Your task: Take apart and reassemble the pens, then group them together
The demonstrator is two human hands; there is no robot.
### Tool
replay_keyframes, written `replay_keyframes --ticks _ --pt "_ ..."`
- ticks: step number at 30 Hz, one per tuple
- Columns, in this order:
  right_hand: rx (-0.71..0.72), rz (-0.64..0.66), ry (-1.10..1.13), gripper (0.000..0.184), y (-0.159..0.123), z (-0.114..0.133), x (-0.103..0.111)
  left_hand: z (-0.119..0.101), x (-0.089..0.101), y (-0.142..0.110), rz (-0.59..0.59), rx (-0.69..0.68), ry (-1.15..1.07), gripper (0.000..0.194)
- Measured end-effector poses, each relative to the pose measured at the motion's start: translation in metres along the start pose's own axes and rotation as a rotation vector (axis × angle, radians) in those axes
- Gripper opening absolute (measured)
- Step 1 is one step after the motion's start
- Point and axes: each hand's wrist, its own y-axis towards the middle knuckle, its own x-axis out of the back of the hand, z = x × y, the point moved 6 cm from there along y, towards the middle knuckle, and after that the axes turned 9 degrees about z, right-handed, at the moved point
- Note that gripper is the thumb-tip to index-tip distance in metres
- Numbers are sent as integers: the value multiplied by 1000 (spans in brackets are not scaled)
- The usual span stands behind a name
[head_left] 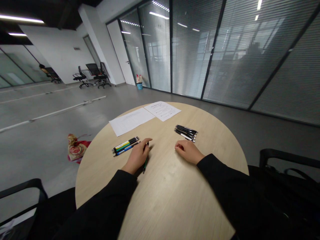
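Green pen point(145, 165) clamped in left hand point(137, 156); right hand point(188, 151) lies empty, apart.

We're counting live: two sheets of paper point(143, 116) lying on the round counter point(170, 213), three or four pens point(125, 146) bunched beside the left grip point(137, 156), one green pen point(145, 165) sitting in it, roughly six tightly packed pens point(185, 133) near the right grip point(188, 151), and four black office chairs point(93, 74) showing far off!
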Motion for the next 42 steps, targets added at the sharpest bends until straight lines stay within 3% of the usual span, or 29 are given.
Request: replay_keyframes --ticks 3,8,14,22,24,26,30,37,42 --pt "2 7 25 13 1 -2 -1 -11 -4 -2 -30 -116 -150 32" --pt "13 41 71 16 2 -2 -5 -16 -11 -4 -4 -138 -238 33" --pt "52 60 110 14 2 3 -6 -18 -8 -5 -16 -129 -129 27" --pt "81 114 56 3 2 8 -7 -16 -8 -7 8 -25 89 32" --pt "79 111 59 8 2 8 -7 -16 -7 -7 -5 -5 106 34" --pt "79 102 61 11 2 7 -7 -16 -6 -7 -9 9 120 35" --pt "83 70 51 1 2 5 -7 -17 -7 -7 7 28 147 35" --pt "87 -55 70 12 2 6 2 -17 -13 -6 67 -20 182 23" --pt "66 -108 133 15 1 4 9 -18 -9 -7 17 -82 185 20"
